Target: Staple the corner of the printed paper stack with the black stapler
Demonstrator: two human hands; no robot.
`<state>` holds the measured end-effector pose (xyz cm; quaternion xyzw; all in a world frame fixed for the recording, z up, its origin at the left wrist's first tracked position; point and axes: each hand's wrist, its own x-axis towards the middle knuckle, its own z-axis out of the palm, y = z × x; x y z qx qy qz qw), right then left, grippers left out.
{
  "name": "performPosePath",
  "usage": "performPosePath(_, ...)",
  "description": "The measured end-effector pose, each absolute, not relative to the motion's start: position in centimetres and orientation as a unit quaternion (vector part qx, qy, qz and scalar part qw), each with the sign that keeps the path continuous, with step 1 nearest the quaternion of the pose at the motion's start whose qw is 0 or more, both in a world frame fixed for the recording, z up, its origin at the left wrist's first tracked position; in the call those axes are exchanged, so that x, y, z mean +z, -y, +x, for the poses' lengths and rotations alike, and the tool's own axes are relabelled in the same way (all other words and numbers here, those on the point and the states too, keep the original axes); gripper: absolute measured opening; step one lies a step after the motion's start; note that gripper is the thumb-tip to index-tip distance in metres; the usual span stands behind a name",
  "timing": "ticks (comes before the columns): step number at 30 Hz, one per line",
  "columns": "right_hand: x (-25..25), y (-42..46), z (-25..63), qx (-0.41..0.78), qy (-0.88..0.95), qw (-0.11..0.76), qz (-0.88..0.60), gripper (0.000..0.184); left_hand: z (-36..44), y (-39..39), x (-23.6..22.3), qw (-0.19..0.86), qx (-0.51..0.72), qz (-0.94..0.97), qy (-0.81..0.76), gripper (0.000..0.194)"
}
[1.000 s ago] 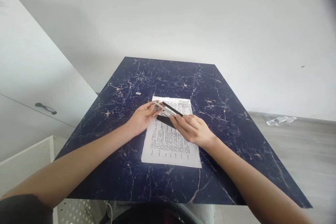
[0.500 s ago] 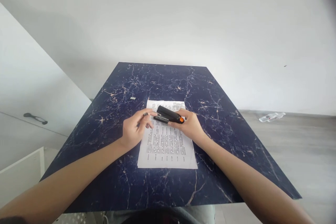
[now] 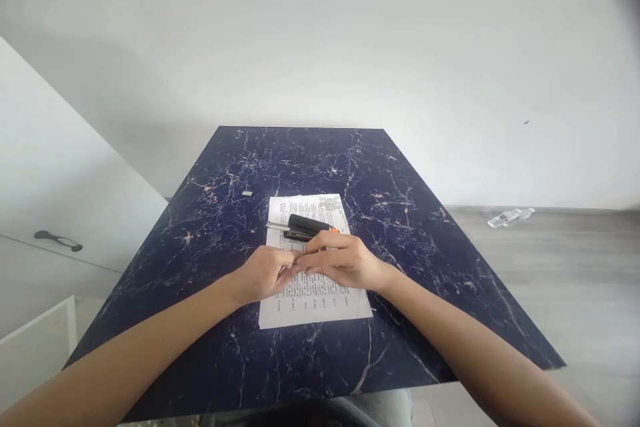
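Observation:
A black stapler (image 3: 311,225) with an orange end lies on printed sheets of paper (image 3: 315,313). From its left end a thin metal piece (image 3: 277,225) sticks out. Just in front of the stapler, my left hand (image 3: 265,272) is closed in a pinch, its fingertips meeting those of my right hand (image 3: 347,261). My right hand has its fingers bent together over that spot and partly covers the stapler's orange end. Whatever sits between the fingertips is hidden or too small to make out.
The dark blue marbled table (image 3: 200,327) stands against a white wall. A small pale piece (image 3: 247,193) lies left of the paper. On the floor at right is a clear plastic item (image 3: 511,217). A white cabinet door with a dark handle (image 3: 58,240) is at left.
My right hand has let go of the stapler, which now rests on the paper with its metal piece sticking out. Both hands have come together nearer to me.

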<state>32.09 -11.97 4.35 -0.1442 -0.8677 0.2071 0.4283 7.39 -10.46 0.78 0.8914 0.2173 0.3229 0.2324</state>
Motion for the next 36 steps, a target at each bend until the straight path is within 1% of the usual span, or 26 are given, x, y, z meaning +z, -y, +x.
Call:
performPosePath(2, 4.4, 12.3, 31.7, 0.209, 0.864, 0.431, -0.153, 0.023, 7.4, 10.5, 0.9, 0.248, 0.295, 0.895, -0.223, 0.041)
performPosePath(4, 4.7, 12.3, 31.8, 0.214, 0.862, 0.420, -0.184, 0.025, 7.3, 10.4, 1.1, 0.237, 0.297, 0.899, -0.216, 0.029)
performPosePath(6, 5.0, 11.6, 32.9, 0.217, 0.844, 0.422, -0.249, 0.024, 6.9, 9.9, 1.5, 0.177, 0.355, 0.898, -0.191, 0.020)
performPosePath(8, 5.1, 10.2, 35.2, 0.208, 0.785, 0.458, -0.362, 0.016, 6.1, 8.6, 1.9, 0.085, 0.429, 0.875, -0.210, 0.015)
performPosePath(9, 4.9, 9.2, 36.8, 0.198, 0.737, 0.482, -0.430, 0.012, 5.6, 7.7, 2.1, 0.041, 0.449, 0.856, -0.254, 0.012)
performPosePath(10, 4.5, 8.2, 38.7, 0.187, 0.684, 0.500, -0.498, 0.012, 4.9, 6.6, 2.3, 0.002, 0.450, 0.834, -0.318, 0.013)
performPosePath(11, 3.9, 7.2, 40.7, 0.179, 0.628, 0.511, -0.559, 0.019, 4.3, 5.3, 2.3, -0.031, 0.439, 0.813, -0.381, 0.013)
performPosePath(13, 2.4, 5.5, 44.8, 0.156, 0.541, 0.512, -0.649, 0.028, 2.9, 2.7, 2.1, -0.061, 0.391, 0.794, -0.461, 0.023)
performPosePath(16, 0.0, 3.7, 49.6, 0.139, 0.500, 0.479, -0.708, 0.032, 1.2, -0.4, 0.7, -0.031, 0.302, 0.801, -0.515, 0.042)
performPosePath(19, -1.2, 2.8, 51.5, 0.107, 0.514, 0.422, -0.739, 0.031, 0.4, -1.7, -0.8, 0.017, 0.256, 0.803, -0.537, 0.044)
performPosePath(21, -1.3, 2.5, 51.5, 0.083, 0.528, 0.392, -0.749, 0.033, 0.1, -1.7, -1.1, 0.023, 0.263, 0.809, -0.525, 0.040)
performPosePath(24, -0.6, 2.7, 50.8, 0.022, 0.538, 0.402, -0.741, 0.040, -0.1, -1.3, -0.5, 0.006, 0.270, 0.812, -0.517, 0.027)
performPosePath(26, 0.0, 3.2, 49.9, -0.013, 0.551, 0.415, -0.724, 0.035, 0.0, -0.8, 0.1, -0.004, 0.256, 0.816, -0.518, 0.018)
performPosePath(28, 0.5, 3.8, 48.6, -0.022, 0.576, 0.416, -0.703, 0.028, 0.3, -0.2, 0.8, 0.005, 0.263, 0.811, -0.523, 0.012)
performPosePath(31, 0.9, 4.6, 46.2, -0.022, 0.622, 0.410, -0.667, 0.022, 1.4, 1.0, 1.6, 0.076, 0.343, 0.783, -0.513, 0.006)
performPosePath(34, 1.1, 5.1, 43.7, 0.000, 0.665, 0.400, -0.631, 0.020, 2.9, 2.5, 2.4, 0.199, 0.405, 0.776, -0.441, 0.014)
performPosePath(36, 1.1, 5.4, 42.7, 0.016, 0.687, 0.388, -0.614, 0.020, 3.8, 3.5, 2.9, 0.231, 0.409, 0.788, -0.398, 0.019)
